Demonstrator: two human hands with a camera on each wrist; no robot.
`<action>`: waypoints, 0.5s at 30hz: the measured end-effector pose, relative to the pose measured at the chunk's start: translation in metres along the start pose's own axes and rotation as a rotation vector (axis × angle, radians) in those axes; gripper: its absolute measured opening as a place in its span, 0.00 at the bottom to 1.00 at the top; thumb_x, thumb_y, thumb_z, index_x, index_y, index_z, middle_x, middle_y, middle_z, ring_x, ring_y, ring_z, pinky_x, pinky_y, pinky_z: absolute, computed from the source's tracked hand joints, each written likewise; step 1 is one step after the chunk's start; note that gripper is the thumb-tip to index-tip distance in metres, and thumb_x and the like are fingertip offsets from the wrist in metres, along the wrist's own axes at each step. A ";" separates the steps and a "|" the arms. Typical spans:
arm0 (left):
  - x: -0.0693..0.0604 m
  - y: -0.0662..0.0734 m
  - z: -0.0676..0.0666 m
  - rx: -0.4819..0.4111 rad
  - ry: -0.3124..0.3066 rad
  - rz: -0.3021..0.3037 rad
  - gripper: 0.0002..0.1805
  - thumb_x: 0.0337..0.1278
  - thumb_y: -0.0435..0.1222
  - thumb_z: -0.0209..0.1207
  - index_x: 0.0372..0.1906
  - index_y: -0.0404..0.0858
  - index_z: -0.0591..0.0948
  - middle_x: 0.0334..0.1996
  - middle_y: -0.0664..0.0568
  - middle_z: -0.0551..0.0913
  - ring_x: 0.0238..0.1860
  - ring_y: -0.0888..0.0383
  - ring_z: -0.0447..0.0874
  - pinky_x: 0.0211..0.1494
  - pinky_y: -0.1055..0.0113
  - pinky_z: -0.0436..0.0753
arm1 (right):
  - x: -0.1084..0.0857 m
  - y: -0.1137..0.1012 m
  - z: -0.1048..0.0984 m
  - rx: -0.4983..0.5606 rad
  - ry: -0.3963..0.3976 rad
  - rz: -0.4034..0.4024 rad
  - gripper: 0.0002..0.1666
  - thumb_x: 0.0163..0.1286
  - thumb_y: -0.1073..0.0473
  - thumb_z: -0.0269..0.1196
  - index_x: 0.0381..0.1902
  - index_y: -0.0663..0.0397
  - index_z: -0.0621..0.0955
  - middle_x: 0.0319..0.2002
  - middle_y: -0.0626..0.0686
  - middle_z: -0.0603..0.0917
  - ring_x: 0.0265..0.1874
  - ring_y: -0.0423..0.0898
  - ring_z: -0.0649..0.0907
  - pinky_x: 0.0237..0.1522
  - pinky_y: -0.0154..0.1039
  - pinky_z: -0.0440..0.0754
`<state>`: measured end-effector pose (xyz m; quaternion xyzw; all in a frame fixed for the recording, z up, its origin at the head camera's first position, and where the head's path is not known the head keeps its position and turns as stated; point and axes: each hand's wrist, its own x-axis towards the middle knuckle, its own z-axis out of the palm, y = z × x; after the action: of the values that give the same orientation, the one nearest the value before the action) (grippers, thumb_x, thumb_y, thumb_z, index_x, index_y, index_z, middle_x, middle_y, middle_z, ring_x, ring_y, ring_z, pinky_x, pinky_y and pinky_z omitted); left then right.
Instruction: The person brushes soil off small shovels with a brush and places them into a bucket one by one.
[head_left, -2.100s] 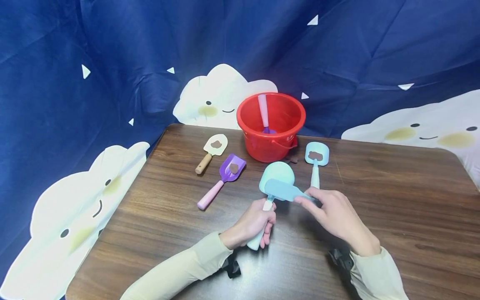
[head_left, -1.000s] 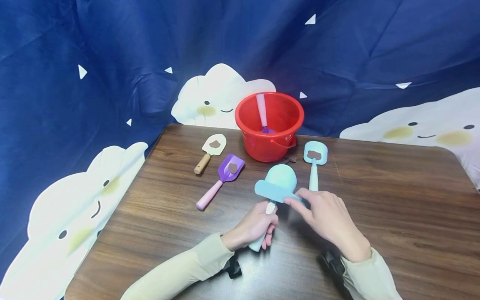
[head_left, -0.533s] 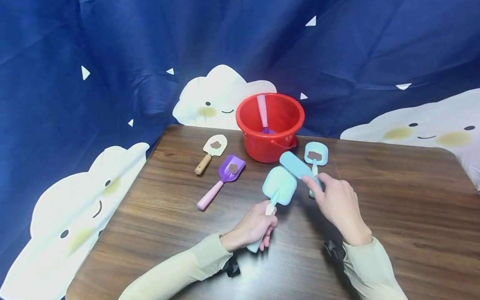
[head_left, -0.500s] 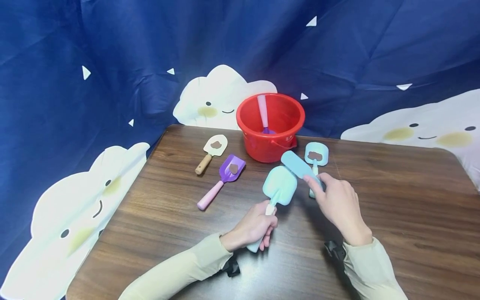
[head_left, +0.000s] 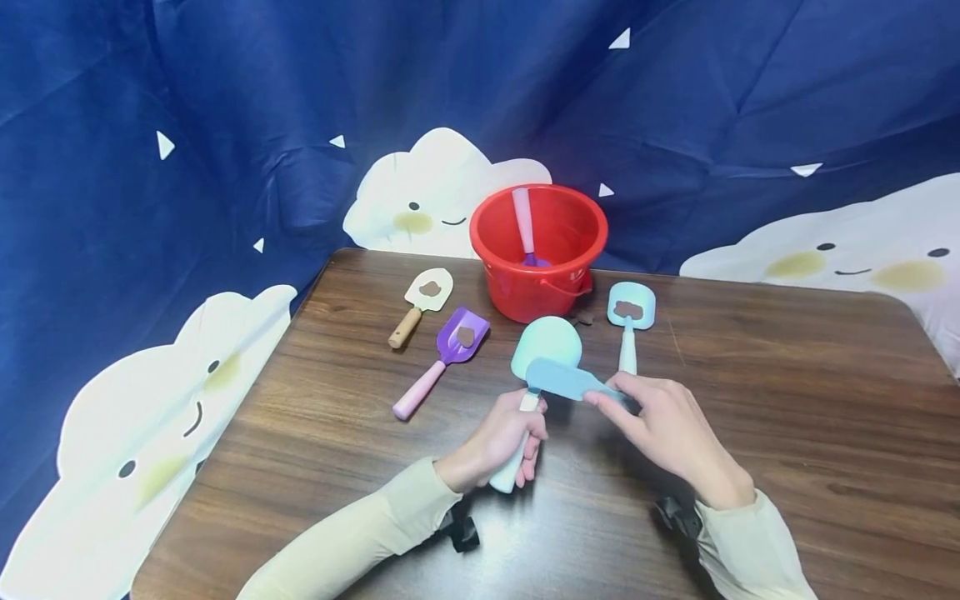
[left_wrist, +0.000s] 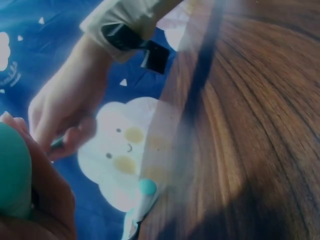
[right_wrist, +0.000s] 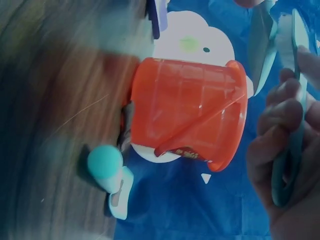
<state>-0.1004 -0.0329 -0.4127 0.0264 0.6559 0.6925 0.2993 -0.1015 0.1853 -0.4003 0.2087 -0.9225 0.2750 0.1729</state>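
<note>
My left hand [head_left: 497, 442] grips the pale handle of a light-blue shovel [head_left: 546, 346], whose blade is raised over the table. Between the thumb and fingers of my right hand [head_left: 675, 433] is a blue brush [head_left: 558, 379], lying across the base of the shovel's blade. The right wrist view shows white bristles [right_wrist: 285, 41] on the brush and my fingers curled round its handle, with the shovel's blade [right_wrist: 261, 47] beside it. In the left wrist view a rounded teal handle end [left_wrist: 14, 170] protrudes from my left hand [left_wrist: 45, 200].
A red bucket [head_left: 528, 292] holding a pink-handled tool [head_left: 523, 221] stands at the table's back. Left of it lie a cream trowel [head_left: 438, 287] and a purple scoop [head_left: 463, 325]. A second light-blue shovel [head_left: 632, 300] lies to its right, with small dark pieces [head_left: 583, 318] near the bucket's base.
The brush has moved down and left from the shovel blade's upper right edge to its base, turning flatter. The shovel in my left hand has shifted slightly left and up.
</note>
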 end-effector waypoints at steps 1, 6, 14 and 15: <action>0.000 0.001 -0.001 -0.012 -0.003 -0.002 0.08 0.43 0.27 0.48 0.29 0.40 0.63 0.05 0.54 0.66 0.03 0.60 0.69 0.03 0.68 0.70 | 0.000 0.001 0.000 0.002 0.002 -0.008 0.10 0.56 0.52 0.71 0.26 0.37 0.78 0.14 0.35 0.65 0.16 0.32 0.65 0.18 0.27 0.64; -0.002 0.003 -0.003 -0.015 -0.012 -0.011 0.09 0.40 0.27 0.47 0.30 0.40 0.64 0.04 0.54 0.66 0.03 0.59 0.69 0.02 0.67 0.69 | 0.001 0.009 0.002 -0.013 0.049 -0.001 0.11 0.57 0.54 0.71 0.25 0.40 0.77 0.14 0.37 0.64 0.16 0.34 0.65 0.17 0.28 0.63; -0.007 0.004 0.000 0.028 -0.054 -0.038 0.09 0.39 0.26 0.47 0.29 0.40 0.64 0.04 0.54 0.65 0.02 0.59 0.69 0.01 0.66 0.68 | 0.010 0.020 0.002 -0.046 0.160 0.158 0.11 0.63 0.52 0.67 0.30 0.53 0.82 0.11 0.44 0.69 0.15 0.41 0.64 0.16 0.33 0.63; -0.008 0.004 0.001 0.033 -0.058 -0.036 0.09 0.39 0.26 0.47 0.29 0.40 0.64 0.04 0.54 0.65 0.02 0.59 0.69 0.01 0.66 0.68 | 0.011 0.021 0.002 -0.036 0.167 0.181 0.11 0.63 0.51 0.66 0.31 0.54 0.82 0.10 0.44 0.69 0.15 0.41 0.65 0.16 0.33 0.63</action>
<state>-0.0952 -0.0354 -0.4057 0.0397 0.6586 0.6751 0.3301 -0.1211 0.1970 -0.4059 0.0978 -0.9247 0.2893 0.2272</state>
